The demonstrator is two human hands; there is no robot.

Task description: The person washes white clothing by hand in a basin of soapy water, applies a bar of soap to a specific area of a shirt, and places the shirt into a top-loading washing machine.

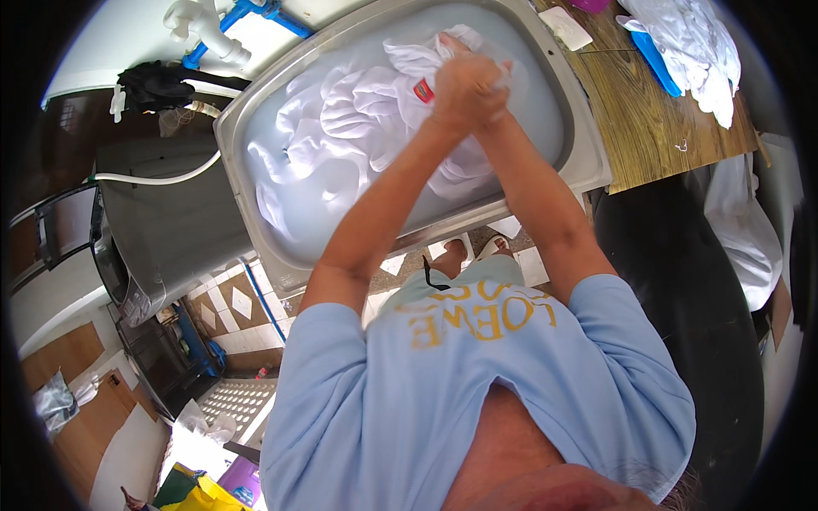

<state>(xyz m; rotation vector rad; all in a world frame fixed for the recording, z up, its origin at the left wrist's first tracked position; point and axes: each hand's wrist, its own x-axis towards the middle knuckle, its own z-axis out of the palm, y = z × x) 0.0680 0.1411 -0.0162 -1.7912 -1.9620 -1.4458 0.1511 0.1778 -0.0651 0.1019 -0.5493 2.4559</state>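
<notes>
Both my hands are closed together over the far right part of a basin (230, 140) of cloudy water. White wet cloth (362, 102), with a small red tag near my fingers, is bunched in them. My left hand (467, 95) wraps round the bundle and covers much of my right hand (457, 44), whose fingers show at the far side. From my grip the cloth trails left into the water, in folds partly above the surface and partly under it. Whether it is one garment or several I cannot tell.
At the right, a wood-patterned table (648, 145) bears a heap of white cloth (703, 64) on a blue plastic piece (656, 64) and a pale flat block (565, 28). Pipes (204, 30) run behind the basin. A dark grey appliance (170, 204) with a white hose (162, 180) stands left.
</notes>
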